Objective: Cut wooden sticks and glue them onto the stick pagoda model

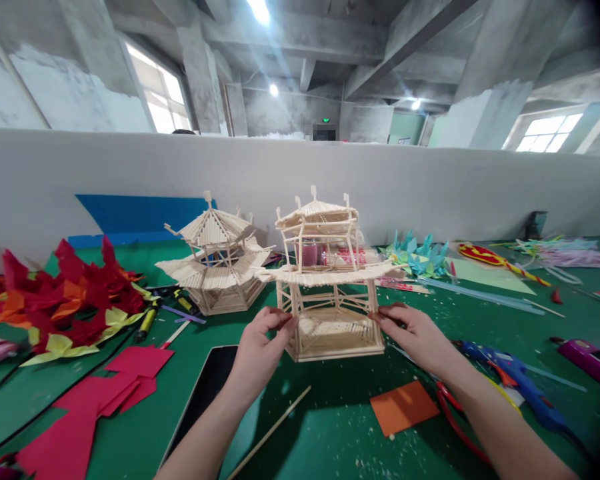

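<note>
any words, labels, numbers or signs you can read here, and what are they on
No text here is readable.
Green sign on the far wall: too small to read.
Red packet behind the stick pavilion: print blurred.
Blue glue gun: no legible label.

No legible text; green sign (distant) unreadable.

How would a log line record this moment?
left hand: pinches stick pavilion, left side | right hand: pinches right side | pavilion: upright, green table
</note>
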### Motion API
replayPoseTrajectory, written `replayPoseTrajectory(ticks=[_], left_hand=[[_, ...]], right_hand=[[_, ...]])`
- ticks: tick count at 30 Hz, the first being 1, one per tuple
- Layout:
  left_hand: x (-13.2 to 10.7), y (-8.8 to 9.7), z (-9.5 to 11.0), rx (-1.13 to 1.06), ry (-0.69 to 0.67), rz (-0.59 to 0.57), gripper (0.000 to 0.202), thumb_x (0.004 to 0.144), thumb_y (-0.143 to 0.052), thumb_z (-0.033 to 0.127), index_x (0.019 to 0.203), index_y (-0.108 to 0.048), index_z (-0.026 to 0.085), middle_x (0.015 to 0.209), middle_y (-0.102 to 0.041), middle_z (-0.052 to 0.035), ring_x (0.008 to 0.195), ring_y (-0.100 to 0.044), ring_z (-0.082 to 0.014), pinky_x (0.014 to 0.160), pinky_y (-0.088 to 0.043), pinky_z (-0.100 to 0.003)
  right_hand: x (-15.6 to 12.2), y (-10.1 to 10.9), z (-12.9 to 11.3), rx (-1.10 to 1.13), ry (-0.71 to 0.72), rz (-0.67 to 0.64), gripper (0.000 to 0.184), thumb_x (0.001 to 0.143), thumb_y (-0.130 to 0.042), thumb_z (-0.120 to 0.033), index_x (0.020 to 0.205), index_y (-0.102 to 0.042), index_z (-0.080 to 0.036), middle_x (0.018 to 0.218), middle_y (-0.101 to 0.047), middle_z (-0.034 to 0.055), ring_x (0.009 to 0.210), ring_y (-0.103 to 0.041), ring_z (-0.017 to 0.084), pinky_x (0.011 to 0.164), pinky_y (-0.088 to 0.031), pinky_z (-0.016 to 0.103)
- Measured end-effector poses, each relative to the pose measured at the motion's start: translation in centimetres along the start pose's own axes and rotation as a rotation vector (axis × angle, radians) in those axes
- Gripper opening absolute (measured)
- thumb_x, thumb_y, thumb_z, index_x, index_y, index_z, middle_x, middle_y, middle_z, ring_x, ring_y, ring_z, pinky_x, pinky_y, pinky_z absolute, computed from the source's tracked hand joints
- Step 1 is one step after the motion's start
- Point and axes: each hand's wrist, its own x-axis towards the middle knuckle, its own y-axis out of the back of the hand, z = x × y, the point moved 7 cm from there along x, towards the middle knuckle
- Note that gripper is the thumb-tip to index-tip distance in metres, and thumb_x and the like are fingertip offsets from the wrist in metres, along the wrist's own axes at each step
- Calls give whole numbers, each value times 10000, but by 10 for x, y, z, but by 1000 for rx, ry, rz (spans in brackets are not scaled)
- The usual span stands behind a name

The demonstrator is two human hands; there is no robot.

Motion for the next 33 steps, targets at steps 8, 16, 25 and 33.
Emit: replayPoseTrajectory(ticks=[8, 16, 25, 33], left_hand=[[-4, -3, -4, -28, 10, -18, 181, 725, -545, 289, 689, -666, 161, 705, -568, -27, 704, -556, -175, 652, -430, -266], [-4, -3, -3, -39, 31, -25, 179, 715, -548, 291, 668, -656, 156, 699, -578, -32, 700, -557, -181, 650, -428, -274], [-1, -2, 0, -37, 44, -16, 177, 715, -544, 284, 653, -650, 156, 697, -569, -28, 699, -542, -176, 648, -426, -267], [0, -3, -4, -47, 49, -29, 199, 727, -543, 294, 664, -653, 140, 693, -547, -27, 682, -537, -167, 622, -412, -253]], right_hand=[[-5, -2, 3, 17, -24, 41, 313, 822, -419, -353, 937, -664, -195, 893, -651, 63, 825, -595, 207, 723, -454, 308], [-7, -4, 6, 35, -16, 51, 313, 826, -419, -345, 931, -665, -183, 895, -647, 77, 835, -585, 205, 737, -451, 313], [-4, -1, 2, 33, -15, 52, 305, 823, -427, -343, 938, -663, -188, 841, -639, 56, 774, -589, 188, 687, -455, 291], [-1, 0, 0, -10, 6, 17, 287, 829, -419, -340, 846, -666, -195, 758, -621, 39, 727, -576, 186, 670, -437, 291]])
